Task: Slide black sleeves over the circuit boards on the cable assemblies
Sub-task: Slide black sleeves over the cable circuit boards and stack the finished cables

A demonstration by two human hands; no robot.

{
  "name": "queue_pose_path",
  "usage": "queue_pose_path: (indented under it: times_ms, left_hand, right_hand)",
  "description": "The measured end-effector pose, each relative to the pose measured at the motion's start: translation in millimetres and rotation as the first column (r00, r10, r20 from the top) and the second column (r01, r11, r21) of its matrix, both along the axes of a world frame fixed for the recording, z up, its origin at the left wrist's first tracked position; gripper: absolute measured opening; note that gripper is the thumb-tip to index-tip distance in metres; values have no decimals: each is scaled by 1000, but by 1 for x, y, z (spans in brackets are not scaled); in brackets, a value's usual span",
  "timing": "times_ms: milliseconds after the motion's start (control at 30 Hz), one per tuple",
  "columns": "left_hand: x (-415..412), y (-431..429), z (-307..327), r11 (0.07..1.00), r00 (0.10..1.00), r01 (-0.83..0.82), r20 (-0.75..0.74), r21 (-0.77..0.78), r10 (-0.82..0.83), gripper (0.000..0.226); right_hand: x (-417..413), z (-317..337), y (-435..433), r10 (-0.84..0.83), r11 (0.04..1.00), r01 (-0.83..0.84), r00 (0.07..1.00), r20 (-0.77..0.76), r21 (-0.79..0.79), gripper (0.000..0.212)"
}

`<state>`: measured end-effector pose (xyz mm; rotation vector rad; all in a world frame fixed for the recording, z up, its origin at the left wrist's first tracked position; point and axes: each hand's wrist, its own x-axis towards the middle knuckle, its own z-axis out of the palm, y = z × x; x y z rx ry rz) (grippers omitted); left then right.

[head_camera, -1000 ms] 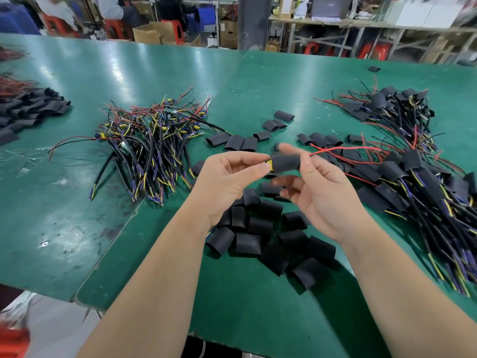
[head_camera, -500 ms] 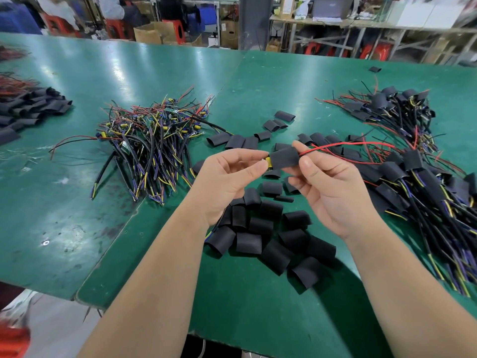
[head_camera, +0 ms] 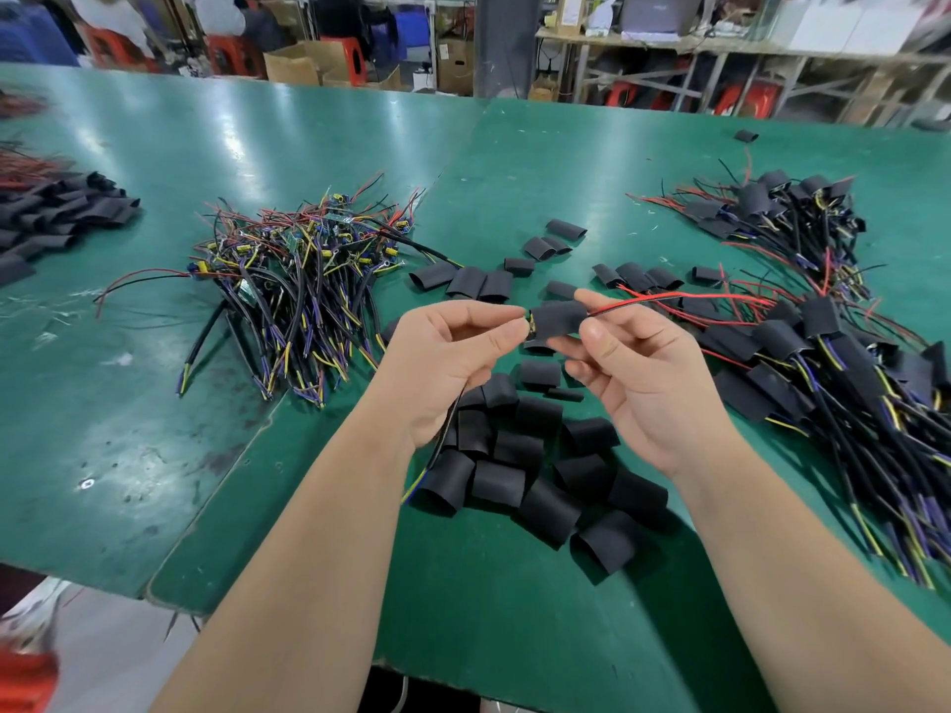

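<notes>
STEP: you are sliding the black sleeve over the circuit board, midair above the table | GRIP: your left hand is pinching the board's exposed end, your right hand is pinching the sleeve | TIP: pushing straight along the red wires is likely avoiding snags

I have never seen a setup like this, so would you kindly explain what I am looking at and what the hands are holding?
There is no machine here. These are a person's two bare hands, filmed by a camera worn on the head that looks forward and down. The left hand pinches a cable near its end. The right hand pinches a black sleeve that sits on the cable, and red wires trail off to the right. On the green table lie loose sleeves in the middle, bare cables piled on the left and sleeved cables piled on the right.
</notes>
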<state>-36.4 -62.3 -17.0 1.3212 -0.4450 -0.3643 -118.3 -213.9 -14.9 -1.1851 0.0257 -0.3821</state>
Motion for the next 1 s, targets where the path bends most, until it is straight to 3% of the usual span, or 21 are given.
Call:
queue_pose_path:
  times_ms: [200,400,600,800,1000]
  left_hand:
    - [1,-2,0,1000,995,18,-98,9,-17,22]
    - [1,-1,0,1000,996,-6,-93,19,8,12]
    - [-5,-3,2,996,991,88,-98,-8,-88,28]
    - [-3,-2,2,998,997,34,-74,-47,-38,29]
    - [0,2,1,998,1000,7,-7,61,-7,18]
  right_hand:
    - [-1,0,0,-1,1000,2,1000,-16,23,25]
    - [-1,-3,0,-19,1000,19,999,-34,13,15]
    - [0,0,-2,97,976,-90,995,-26,198,23]
    - [-3,-1,0,108,988,-101,992,-58,114,25]
    - [-3,-1,2,91,996,-91,992,-84,-1,25]
